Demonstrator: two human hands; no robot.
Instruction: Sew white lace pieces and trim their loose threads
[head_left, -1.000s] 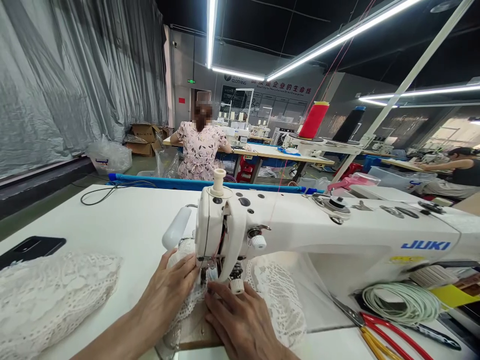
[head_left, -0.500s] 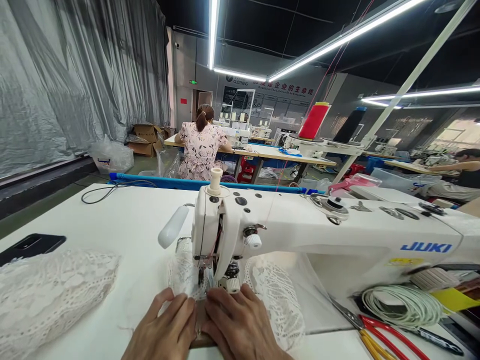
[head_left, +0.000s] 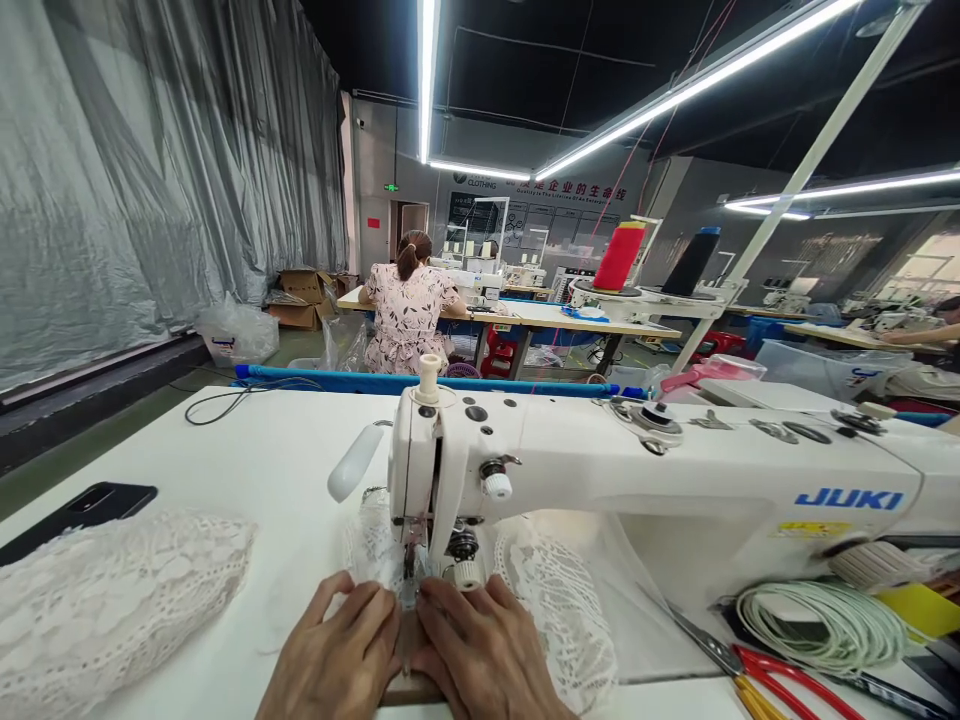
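Observation:
A white sewing machine (head_left: 630,460) stands before me, its needle and presser foot (head_left: 409,562) lowered toward white lace fabric (head_left: 559,590). Just in front of the foot, my left hand (head_left: 337,635) is closed with bent fingers pressed together on the near edge of the lace. Close beside it, to the right of the foot, my right hand (head_left: 480,640) is likewise closed on the fabric, its thumb near the left hand. My fingers hide the fabric edge they hold. Sheer fabric continues under the machine arm.
More white lace (head_left: 127,590) lies at the left beside a dark phone (head_left: 94,505). Red-handled scissors (head_left: 780,675) and a coil of pale cord (head_left: 825,620) lie at the right. Red and black thread cones (head_left: 619,256) stand behind. Another person (head_left: 409,310) sits at a far table.
The camera view has shifted slightly, so the scene sits a little lower. Both hands keep nearly the same place at the presser foot, still on the lace.

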